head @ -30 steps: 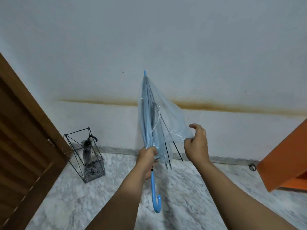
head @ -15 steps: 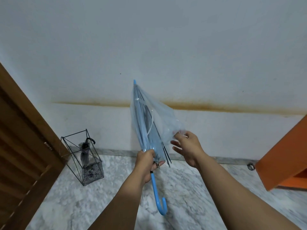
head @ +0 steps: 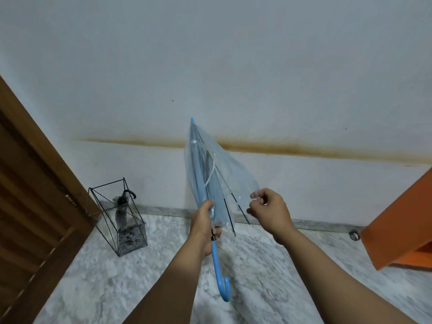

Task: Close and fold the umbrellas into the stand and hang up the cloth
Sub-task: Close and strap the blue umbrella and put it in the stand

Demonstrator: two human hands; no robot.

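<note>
A closed clear umbrella (head: 205,169) with a blue shaft and blue hooked handle points tip-up in front of the white wall. My left hand (head: 204,226) grips it around the gathered ribs just above the handle. My right hand (head: 268,212) pinches the loose edge of the clear canopy, pulled out to the right. A black wire umbrella stand (head: 120,216) sits on the floor at the left by the wall, with a folded grey umbrella (head: 121,213) standing inside it. No cloth is in view.
A brown louvred door (head: 30,206) fills the left edge. An orange cabinet (head: 402,220) juts in at the right. A small metal ring (head: 354,235) lies at the skirting. The floor is grey-white marble (head: 117,277).
The umbrella has tilted and dropped a little lower in view. My right hand let the canopy edge slacken, then pulled it out to the right again, pinched between the fingertips.
</note>
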